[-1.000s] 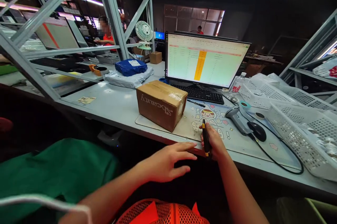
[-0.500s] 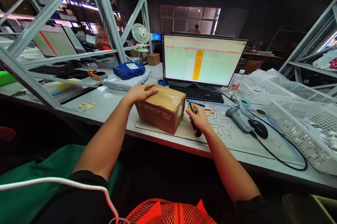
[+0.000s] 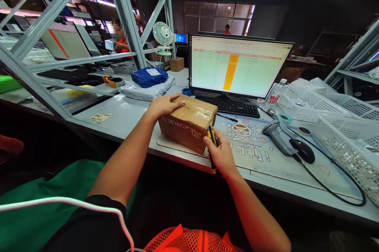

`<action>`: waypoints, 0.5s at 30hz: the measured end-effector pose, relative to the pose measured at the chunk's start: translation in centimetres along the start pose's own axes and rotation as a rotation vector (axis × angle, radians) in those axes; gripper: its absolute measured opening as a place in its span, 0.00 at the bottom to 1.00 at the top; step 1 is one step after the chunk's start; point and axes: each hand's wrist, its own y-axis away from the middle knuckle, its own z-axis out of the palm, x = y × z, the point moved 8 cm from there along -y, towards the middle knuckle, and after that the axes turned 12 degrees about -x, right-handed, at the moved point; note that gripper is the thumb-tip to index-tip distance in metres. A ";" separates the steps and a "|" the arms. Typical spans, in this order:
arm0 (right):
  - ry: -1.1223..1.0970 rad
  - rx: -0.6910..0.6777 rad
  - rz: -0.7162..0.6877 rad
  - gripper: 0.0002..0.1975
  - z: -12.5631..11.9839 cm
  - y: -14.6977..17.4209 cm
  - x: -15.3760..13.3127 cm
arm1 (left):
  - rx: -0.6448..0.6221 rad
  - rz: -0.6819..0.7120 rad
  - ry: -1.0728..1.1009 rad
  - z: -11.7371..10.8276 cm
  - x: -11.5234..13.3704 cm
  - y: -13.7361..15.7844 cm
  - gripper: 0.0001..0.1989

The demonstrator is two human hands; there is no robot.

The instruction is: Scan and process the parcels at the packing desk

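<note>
A brown cardboard box (image 3: 189, 125) with white lettering and clear tape sits near the front edge of the desk. My left hand (image 3: 166, 106) grips its upper left corner, thumb lying across the top. In my right hand (image 3: 220, 151) is a black-and-yellow utility knife (image 3: 212, 136), held close to the box's right front corner. Whether the blade touches the cardboard I cannot tell. The box's underside and far side are hidden.
Behind the box stand a keyboard (image 3: 227, 106) and a monitor (image 3: 239, 66). A barcode scanner (image 3: 280, 137), a mouse (image 3: 302, 150) and white plastic baskets (image 3: 349, 137) lie to the right. Blue and white parcels (image 3: 149, 77) rest at the left, beside a metal frame (image 3: 124, 15).
My right hand has brought the knife nearer to me and against the box's right front corner. My left hand keeps its place on the box. The whole view has shifted slightly.
</note>
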 end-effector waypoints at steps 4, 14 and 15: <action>0.031 0.051 -0.075 0.36 0.1 0.5 -0.1 | 0.073 0.032 0.057 0.1 0.3 0.2 0.35; 0.560 0.344 -0.253 0.29 -11.0 0.3 -2.2 | 0.556 0.675 0.203 4.9 2.8 10.7 0.27; 0.686 0.384 -0.297 0.28 -11.7 -0.1 -4.5 | 0.587 0.657 0.220 5.5 2.5 10.6 0.29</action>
